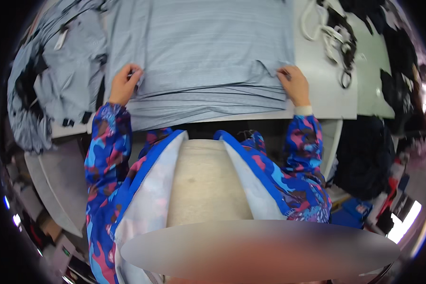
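Observation:
A stack of grey-blue fabric pieces (pixel 208 42) lies flat on the table in front of me, its layered near edges overlapping unevenly. At the stack's left side, my left hand (pixel 125 84) is closed, thumb against fingers, on the fabric there. My right hand (pixel 294 84) pinches the near right corner of the top piece, where the cloth puckers into a small fold. Both forearms are in blue and pink camouflage-patterned sleeves.
Left of the stack lie grey garment pieces (pixel 71 71) with black trim. On the right, a tangle of white and black straps (pixel 338 38) rests on the white tabletop (pixel 322 102). Dark cloth (pixel 364 156) hangs or piles beside the table's right end.

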Available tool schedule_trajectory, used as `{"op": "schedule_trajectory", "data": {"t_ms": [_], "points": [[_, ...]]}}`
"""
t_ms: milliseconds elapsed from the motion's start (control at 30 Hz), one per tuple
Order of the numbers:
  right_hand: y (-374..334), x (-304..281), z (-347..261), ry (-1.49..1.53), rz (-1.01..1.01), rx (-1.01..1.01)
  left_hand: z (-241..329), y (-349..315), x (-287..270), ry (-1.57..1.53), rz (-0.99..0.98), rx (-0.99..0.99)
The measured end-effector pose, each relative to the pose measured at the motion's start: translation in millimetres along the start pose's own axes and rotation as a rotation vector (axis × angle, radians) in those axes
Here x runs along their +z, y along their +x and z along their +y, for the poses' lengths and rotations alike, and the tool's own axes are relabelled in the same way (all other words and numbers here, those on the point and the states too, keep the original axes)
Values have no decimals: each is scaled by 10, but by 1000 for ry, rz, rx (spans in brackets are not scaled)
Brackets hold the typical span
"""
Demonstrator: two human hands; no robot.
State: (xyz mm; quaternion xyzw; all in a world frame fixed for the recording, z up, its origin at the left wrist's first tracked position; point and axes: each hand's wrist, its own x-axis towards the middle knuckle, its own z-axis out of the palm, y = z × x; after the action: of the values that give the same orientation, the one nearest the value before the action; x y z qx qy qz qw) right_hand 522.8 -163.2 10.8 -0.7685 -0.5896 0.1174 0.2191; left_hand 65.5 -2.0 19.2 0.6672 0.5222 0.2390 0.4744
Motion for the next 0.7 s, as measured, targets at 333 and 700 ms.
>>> {"op": "schedule_trajectory", "data": {"t_ms": [333,700], "points": [[-2,17,-134,-169,-2,-16,-49,101,-171,-636,108,-360],[66,4,-380,-200,-70,11,-99,46,-242,-475,-89,-200]]}}
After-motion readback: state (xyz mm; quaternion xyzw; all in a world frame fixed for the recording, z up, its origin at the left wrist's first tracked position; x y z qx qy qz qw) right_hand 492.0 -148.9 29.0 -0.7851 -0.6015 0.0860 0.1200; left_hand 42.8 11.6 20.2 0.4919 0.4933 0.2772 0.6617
